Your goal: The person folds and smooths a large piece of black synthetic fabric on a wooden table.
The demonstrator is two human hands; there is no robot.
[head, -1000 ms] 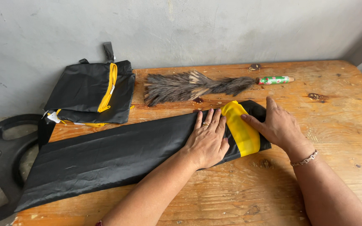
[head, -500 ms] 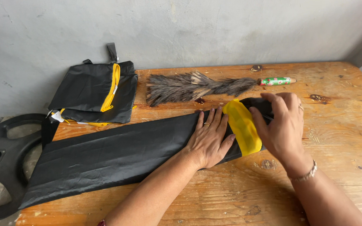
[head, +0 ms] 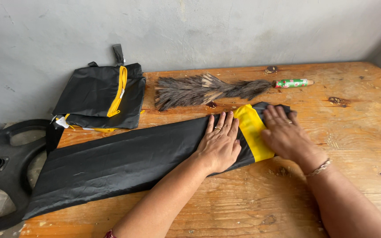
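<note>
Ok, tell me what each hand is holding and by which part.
Nothing is gripped. The left hand presses flat on the black bag beside its yellow band; the right hand presses flat on the bag's end.

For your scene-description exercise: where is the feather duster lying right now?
In the head view, the feather duster lies along the back of the wooden table, just beyond the long black fabric and right of the folded black bags.
</note>
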